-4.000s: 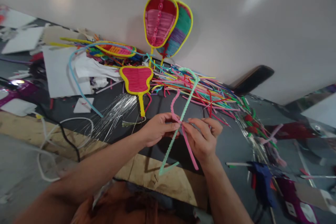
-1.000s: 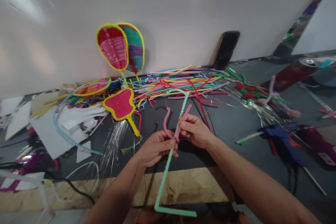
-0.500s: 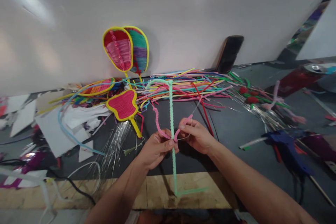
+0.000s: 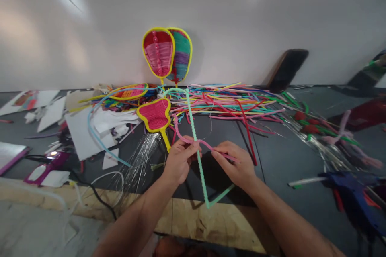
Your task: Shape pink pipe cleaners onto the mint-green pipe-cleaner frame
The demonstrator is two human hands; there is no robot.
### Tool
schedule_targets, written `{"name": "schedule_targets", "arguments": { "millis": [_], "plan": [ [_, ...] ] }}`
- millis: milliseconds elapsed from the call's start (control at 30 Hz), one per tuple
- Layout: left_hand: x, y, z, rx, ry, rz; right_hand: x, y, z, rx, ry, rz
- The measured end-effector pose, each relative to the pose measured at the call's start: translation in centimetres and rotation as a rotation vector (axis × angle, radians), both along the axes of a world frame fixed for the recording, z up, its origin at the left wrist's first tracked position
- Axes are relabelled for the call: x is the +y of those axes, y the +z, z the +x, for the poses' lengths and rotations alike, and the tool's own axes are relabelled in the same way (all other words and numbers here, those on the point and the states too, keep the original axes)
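A long mint-green pipe cleaner [image 4: 202, 176], bent at both ends, stands nearly upright between my hands. My left hand [image 4: 182, 158] pinches it around its middle, where a pink pipe cleaner [image 4: 206, 145] crosses it. One pink end curls up to the left of the green stem. The other runs right into my right hand [image 4: 235, 162], whose thumb and fingers are closed on it. A thin thread-like strand loops above the crossing. Just left of my hands lies a pink, yellow-edged fan shape [image 4: 155, 115] with a yellow handle.
Loose coloured pipe cleaners [image 4: 223, 102] pile along the back. Two yellow-rimmed fans [image 4: 159, 54] and a phone [image 4: 288, 70] lean on the pale wall. A blue glue gun [image 4: 351, 196] lies right; white scraps [image 4: 83, 136], silvery strands [image 4: 144, 156] and a purple glue gun [image 4: 46, 166] are left.
My right hand has moved right and slightly down, drawing the pink end straighter across the green stem. The left hand still pinches the crossing. The view has shifted.
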State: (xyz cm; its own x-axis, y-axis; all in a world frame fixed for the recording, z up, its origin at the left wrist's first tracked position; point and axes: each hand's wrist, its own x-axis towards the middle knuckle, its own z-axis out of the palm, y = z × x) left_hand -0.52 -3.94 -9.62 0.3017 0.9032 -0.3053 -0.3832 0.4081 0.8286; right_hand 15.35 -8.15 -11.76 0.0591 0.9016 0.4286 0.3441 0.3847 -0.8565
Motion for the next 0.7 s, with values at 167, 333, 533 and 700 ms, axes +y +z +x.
{"name": "schedule_targets", "arguments": {
  "millis": [167,333,533,700],
  "plan": [
    [0.0,-0.6,0.2,0.17,0.095,0.124,-0.2,0.6,0.7,-0.261,0.013,0.254],
    [-0.2,-0.6,0.4,0.269,0.096,0.183,-0.3,0.9,1.0,-0.36,-0.011,0.32],
    [-0.7,-0.5,0.3,0.37,-0.04,0.237,-0.3,1.7,1.2,-0.424,-0.096,0.38],
    [-1.1,-0.6,0.4,0.384,-0.163,0.244,-0.4,2.1,1.4,-0.508,-0.233,0.406]
  ]
}}
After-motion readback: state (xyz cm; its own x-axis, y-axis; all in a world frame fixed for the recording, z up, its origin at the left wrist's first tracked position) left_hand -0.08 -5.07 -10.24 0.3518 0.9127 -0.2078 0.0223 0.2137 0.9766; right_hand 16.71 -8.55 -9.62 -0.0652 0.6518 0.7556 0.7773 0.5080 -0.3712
